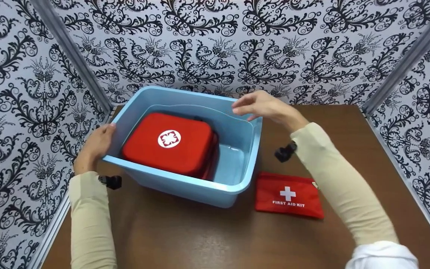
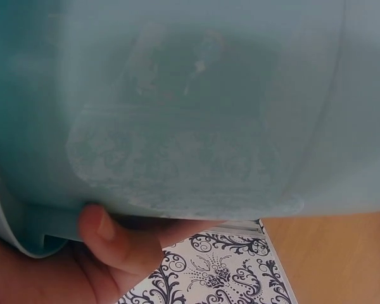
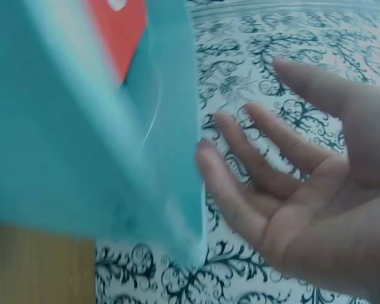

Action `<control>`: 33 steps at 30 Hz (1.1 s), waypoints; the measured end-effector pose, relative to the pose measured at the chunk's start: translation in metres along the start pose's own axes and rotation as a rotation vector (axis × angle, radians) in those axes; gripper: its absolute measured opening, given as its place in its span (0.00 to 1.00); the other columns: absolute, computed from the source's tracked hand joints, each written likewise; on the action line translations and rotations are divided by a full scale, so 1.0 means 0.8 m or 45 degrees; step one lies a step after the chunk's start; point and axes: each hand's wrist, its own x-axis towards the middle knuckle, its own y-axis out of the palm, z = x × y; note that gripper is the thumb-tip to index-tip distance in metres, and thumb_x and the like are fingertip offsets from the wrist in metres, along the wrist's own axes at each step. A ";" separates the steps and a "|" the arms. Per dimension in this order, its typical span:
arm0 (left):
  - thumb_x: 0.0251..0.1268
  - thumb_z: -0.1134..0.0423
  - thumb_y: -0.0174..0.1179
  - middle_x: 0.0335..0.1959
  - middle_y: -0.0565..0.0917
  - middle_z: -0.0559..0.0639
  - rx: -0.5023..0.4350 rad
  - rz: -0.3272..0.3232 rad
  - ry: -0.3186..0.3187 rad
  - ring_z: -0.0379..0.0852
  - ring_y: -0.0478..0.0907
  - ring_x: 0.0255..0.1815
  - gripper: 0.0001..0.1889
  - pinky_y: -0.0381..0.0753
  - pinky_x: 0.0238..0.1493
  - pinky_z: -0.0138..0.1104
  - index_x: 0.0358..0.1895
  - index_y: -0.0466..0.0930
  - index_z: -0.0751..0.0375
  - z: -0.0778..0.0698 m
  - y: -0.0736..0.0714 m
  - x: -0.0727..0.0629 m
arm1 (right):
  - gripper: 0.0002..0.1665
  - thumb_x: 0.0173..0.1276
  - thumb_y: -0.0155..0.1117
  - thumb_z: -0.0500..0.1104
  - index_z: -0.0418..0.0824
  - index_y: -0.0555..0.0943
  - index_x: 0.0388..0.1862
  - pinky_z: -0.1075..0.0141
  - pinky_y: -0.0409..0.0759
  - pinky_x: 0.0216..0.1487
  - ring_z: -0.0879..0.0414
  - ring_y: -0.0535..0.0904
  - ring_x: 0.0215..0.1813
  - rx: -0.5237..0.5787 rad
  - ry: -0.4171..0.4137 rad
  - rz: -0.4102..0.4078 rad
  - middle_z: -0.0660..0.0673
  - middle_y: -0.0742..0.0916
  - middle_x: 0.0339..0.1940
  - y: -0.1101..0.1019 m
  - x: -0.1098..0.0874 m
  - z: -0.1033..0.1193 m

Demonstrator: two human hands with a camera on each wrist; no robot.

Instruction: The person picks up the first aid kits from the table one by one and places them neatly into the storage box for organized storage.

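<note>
A light blue plastic bin [image 1: 196, 190] stands at a slant on the table. Inside it, toward the left, lies a red hard case [image 1: 144, 138] with a white round emblem; part of another red item shows beneath it. My left hand [image 1: 97, 144] grips the bin's left side at the rim, its fingers partly hidden. In the left wrist view, a digit [image 2: 107, 237] lies against the outer wall. Over the bin's far right corner my right hand [image 1: 263, 106] hovers, fingers loosely bent and holding nothing. The right wrist view shows its palm [image 3: 310, 221] beside the bin's wall.
A flat red pouch [image 1: 274, 192] printed "FIRST AID KIT" with a white cross lies right of the bin, under my right forearm. Patterned panels [image 1: 215, 48] enclose the brown table [image 1: 207, 239] at the back and both sides.
</note>
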 end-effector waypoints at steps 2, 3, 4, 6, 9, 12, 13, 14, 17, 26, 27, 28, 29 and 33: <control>0.81 0.40 0.21 0.78 0.53 0.74 -0.009 0.011 -0.005 0.75 0.51 0.78 0.39 0.49 0.78 0.64 0.79 0.49 0.68 0.000 0.001 0.001 | 0.25 0.68 0.69 0.52 0.50 0.79 0.63 0.50 0.77 0.68 0.47 0.80 0.61 -0.055 -0.057 -0.012 0.46 0.83 0.64 -0.006 -0.008 -0.010; 0.81 0.40 0.21 0.78 0.53 0.74 -0.008 0.009 -0.003 0.74 0.51 0.78 0.39 0.49 0.78 0.63 0.78 0.50 0.68 0.000 0.002 0.002 | 0.25 0.68 0.69 0.51 0.49 0.79 0.63 0.50 0.77 0.68 0.48 0.80 0.60 -0.069 -0.087 -0.019 0.45 0.83 0.63 -0.008 -0.012 -0.015; 0.81 0.40 0.21 0.78 0.53 0.74 -0.012 0.012 -0.008 0.74 0.51 0.78 0.39 0.49 0.78 0.63 0.79 0.50 0.68 0.000 0.001 0.002 | 0.24 0.68 0.69 0.50 0.49 0.79 0.63 0.51 0.77 0.68 0.47 0.80 0.60 -0.078 -0.115 -0.026 0.44 0.84 0.63 -0.009 -0.016 -0.019; 0.81 0.40 0.22 0.78 0.54 0.74 -0.020 0.010 -0.009 0.74 0.52 0.78 0.38 0.50 0.78 0.63 0.78 0.51 0.68 -0.001 0.000 0.001 | 0.24 0.69 0.68 0.49 0.47 0.79 0.63 0.51 0.76 0.69 0.49 0.80 0.61 -0.143 -0.172 -0.050 0.43 0.84 0.63 -0.013 -0.023 -0.026; 0.82 0.42 0.22 0.77 0.57 0.74 -0.022 -0.005 0.002 0.72 0.55 0.77 0.37 0.52 0.78 0.62 0.77 0.53 0.69 -0.002 0.000 0.000 | 0.24 0.69 0.69 0.49 0.45 0.80 0.62 0.51 0.75 0.70 0.48 0.80 0.63 -0.194 -0.213 -0.096 0.43 0.85 0.61 -0.017 -0.035 -0.034; 0.82 0.43 0.22 0.76 0.58 0.74 -0.025 -0.011 0.004 0.72 0.56 0.76 0.37 0.53 0.78 0.61 0.77 0.54 0.69 -0.001 0.000 -0.001 | 0.25 0.68 0.70 0.50 0.44 0.81 0.61 0.50 0.75 0.69 0.49 0.80 0.63 -0.217 -0.244 -0.156 0.44 0.85 0.61 -0.021 -0.046 -0.044; 0.82 0.43 0.22 0.76 0.57 0.74 -0.022 -0.012 0.005 0.72 0.56 0.76 0.37 0.53 0.78 0.61 0.77 0.54 0.69 -0.001 0.000 -0.001 | 0.25 0.67 0.70 0.50 0.45 0.81 0.61 0.50 0.75 0.69 0.50 0.79 0.63 -0.197 -0.260 -0.175 0.44 0.85 0.61 -0.022 -0.049 -0.048; 0.82 0.43 0.22 0.76 0.57 0.74 -0.023 -0.012 0.004 0.72 0.56 0.76 0.37 0.53 0.78 0.61 0.77 0.54 0.69 0.000 0.000 -0.001 | 0.25 0.67 0.71 0.50 0.45 0.81 0.61 0.50 0.75 0.69 0.51 0.79 0.63 -0.183 -0.277 -0.194 0.45 0.85 0.61 -0.023 -0.053 -0.053; 0.82 0.42 0.23 0.76 0.58 0.74 -0.022 -0.020 0.007 0.72 0.57 0.76 0.37 0.53 0.78 0.61 0.77 0.55 0.69 0.000 0.001 -0.001 | 0.25 0.66 0.71 0.49 0.44 0.82 0.61 0.52 0.73 0.69 0.55 0.77 0.63 -0.163 -0.349 -0.242 0.45 0.85 0.61 -0.025 -0.059 -0.071; 0.82 0.42 0.23 0.77 0.56 0.74 -0.018 -0.016 -0.001 0.73 0.54 0.77 0.37 0.51 0.78 0.62 0.77 0.54 0.68 -0.001 0.003 0.001 | 0.23 0.66 0.72 0.46 0.43 0.83 0.59 0.73 0.78 0.55 0.64 0.79 0.57 -0.163 -0.374 -0.301 0.43 0.86 0.59 -0.023 -0.075 -0.134; 0.82 0.41 0.23 0.77 0.56 0.73 -0.010 -0.016 0.000 0.73 0.53 0.77 0.37 0.51 0.78 0.62 0.77 0.54 0.68 -0.001 0.003 0.001 | 0.23 0.66 0.72 0.46 0.44 0.83 0.59 0.74 0.78 0.55 0.64 0.79 0.57 -0.161 -0.365 -0.301 0.44 0.86 0.60 -0.022 -0.076 -0.140; 0.82 0.42 0.23 0.77 0.56 0.73 -0.004 -0.014 -0.001 0.73 0.53 0.77 0.37 0.51 0.78 0.62 0.77 0.54 0.68 0.000 0.003 0.001 | 0.23 0.66 0.72 0.46 0.44 0.83 0.59 0.74 0.78 0.54 0.64 0.80 0.56 -0.152 -0.360 -0.297 0.44 0.86 0.60 -0.021 -0.078 -0.147; 0.82 0.41 0.22 0.78 0.55 0.73 0.004 -0.012 -0.002 0.73 0.53 0.77 0.37 0.51 0.78 0.62 0.77 0.54 0.68 0.000 0.003 0.001 | 0.22 0.66 0.72 0.45 0.44 0.83 0.59 0.74 0.79 0.53 0.64 0.81 0.55 -0.144 -0.354 -0.291 0.43 0.86 0.60 -0.020 -0.079 -0.153; 0.81 0.40 0.21 0.78 0.55 0.73 0.014 0.000 -0.008 0.73 0.53 0.77 0.38 0.51 0.78 0.63 0.78 0.52 0.67 0.000 0.002 0.002 | 0.23 0.65 0.73 0.43 0.42 0.83 0.59 0.73 0.83 0.49 0.66 0.85 0.49 -0.104 -0.334 -0.247 0.39 0.85 0.59 -0.017 -0.081 -0.179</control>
